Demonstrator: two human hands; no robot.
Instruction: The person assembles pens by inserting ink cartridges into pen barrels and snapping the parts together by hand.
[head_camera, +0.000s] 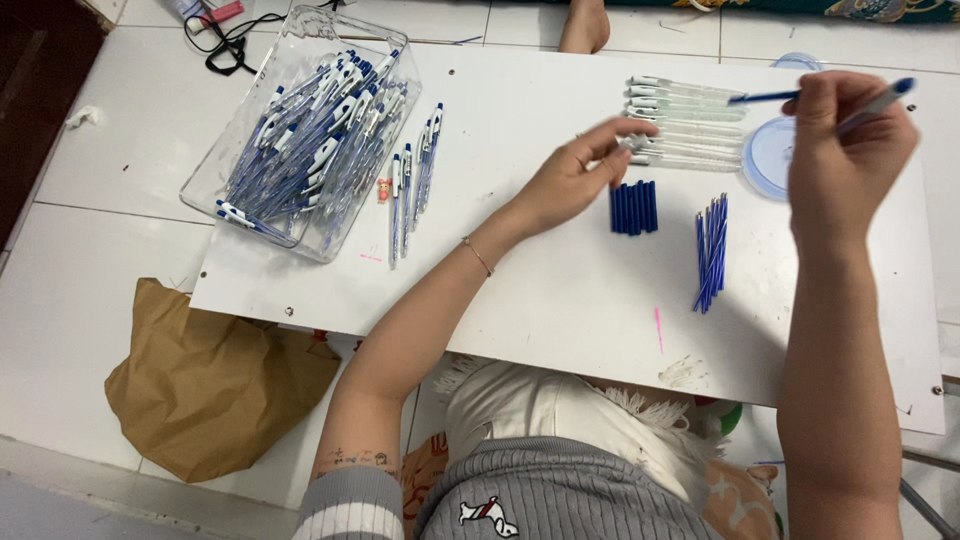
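Nearest the camera, on the white desk, lies a loose bunch of thin blue refills, and just left of it a tight row of short blue caps. Over these caps hovers the left hand, its fingers pinched narrow on a small pale part whose kind cannot be told, at the near edge of a row of clear barrels. To the right, the right hand is raised above the desk, fingers closed around a pen with a blue tip, while a blue refill sticks out leftward from the hand toward the barrels. Behind this hand sits a round clear lid, touching the end of the barrel row. Farther left, 4 or so finished pens lie beside a clear bin heaped with more. Left of the desk, on the floor, rests a brown paper bag.
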